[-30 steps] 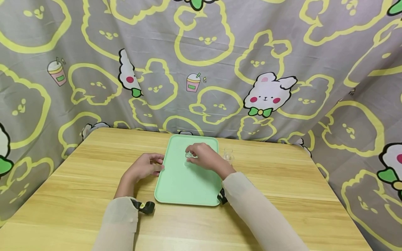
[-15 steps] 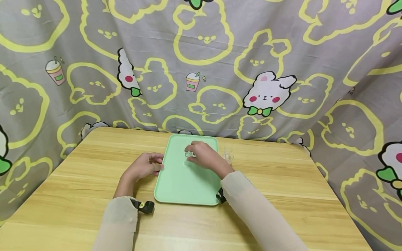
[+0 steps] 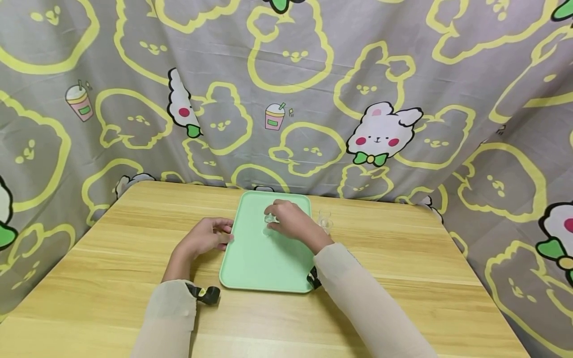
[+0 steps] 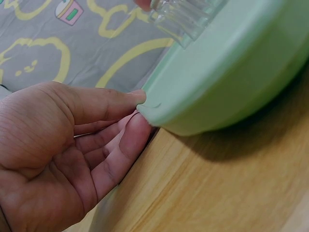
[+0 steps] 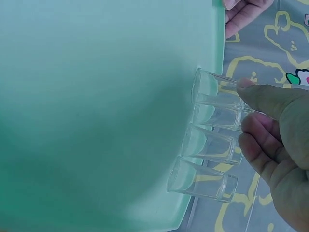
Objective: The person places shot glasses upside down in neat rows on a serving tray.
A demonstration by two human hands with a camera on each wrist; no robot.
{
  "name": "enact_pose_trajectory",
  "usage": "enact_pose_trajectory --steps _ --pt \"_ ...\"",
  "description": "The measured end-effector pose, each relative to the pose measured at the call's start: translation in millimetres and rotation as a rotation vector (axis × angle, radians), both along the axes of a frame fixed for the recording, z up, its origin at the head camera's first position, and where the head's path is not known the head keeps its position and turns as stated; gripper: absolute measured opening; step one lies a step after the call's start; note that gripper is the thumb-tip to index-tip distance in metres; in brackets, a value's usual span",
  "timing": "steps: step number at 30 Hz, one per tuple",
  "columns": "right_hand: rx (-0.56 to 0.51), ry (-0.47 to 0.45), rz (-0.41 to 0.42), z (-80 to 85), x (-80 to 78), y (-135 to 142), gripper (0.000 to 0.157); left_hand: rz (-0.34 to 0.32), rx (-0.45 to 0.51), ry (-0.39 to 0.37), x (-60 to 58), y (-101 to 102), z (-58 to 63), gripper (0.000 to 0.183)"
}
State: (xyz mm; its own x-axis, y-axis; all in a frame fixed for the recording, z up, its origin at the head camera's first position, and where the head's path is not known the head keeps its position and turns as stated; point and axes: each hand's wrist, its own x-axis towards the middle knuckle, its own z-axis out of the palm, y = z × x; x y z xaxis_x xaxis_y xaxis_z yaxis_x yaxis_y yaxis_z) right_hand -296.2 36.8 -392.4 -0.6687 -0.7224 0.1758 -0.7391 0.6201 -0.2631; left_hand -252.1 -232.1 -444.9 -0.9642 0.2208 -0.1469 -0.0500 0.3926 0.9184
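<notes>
A pale green tray (image 3: 268,268) lies on the table. At its left edge my left hand (image 3: 205,237) pinches the rim between thumb and fingers, plain in the left wrist view. Over the tray's middle, my right hand (image 3: 291,221) holds a small clear shot glass (image 5: 219,89) by its narrow base end. Several such glasses stand in a close row in the right wrist view, wide mouths toward the tray surface. The thumb lies on the glass at the row's end, while the curled fingers sit by the bases of its neighbours (image 5: 212,145).
More clear glassware (image 3: 325,222) stands on the wooden table (image 3: 394,258) just right of the tray, partly behind the right wrist. A grey patterned curtain (image 3: 304,109) hangs behind the table and along its sides. Black straps circle both wrists.
My right hand has shifted very slightly toward the tray's far edge with the glass. The left hand keeps its hold on the tray rim.
</notes>
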Motion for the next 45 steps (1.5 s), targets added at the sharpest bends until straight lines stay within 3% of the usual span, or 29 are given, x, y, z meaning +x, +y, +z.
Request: enact_pose_trajectory --steps 12,24,45 --pt "-0.041 0.024 0.008 18.8 4.0 12.7 0.032 0.002 -0.005 -0.002 3.4 1.1 3.1 0.049" --pt "-0.085 0.099 -0.03 34.6 6.1 47.2 0.03 -0.003 -0.001 0.003 2.2 -0.4 1.0 0.049" --pt "-0.121 0.12 -0.164 24.6 9.0 139.0 0.025 -0.001 -0.007 0.002 2.1 2.1 2.8 0.048"
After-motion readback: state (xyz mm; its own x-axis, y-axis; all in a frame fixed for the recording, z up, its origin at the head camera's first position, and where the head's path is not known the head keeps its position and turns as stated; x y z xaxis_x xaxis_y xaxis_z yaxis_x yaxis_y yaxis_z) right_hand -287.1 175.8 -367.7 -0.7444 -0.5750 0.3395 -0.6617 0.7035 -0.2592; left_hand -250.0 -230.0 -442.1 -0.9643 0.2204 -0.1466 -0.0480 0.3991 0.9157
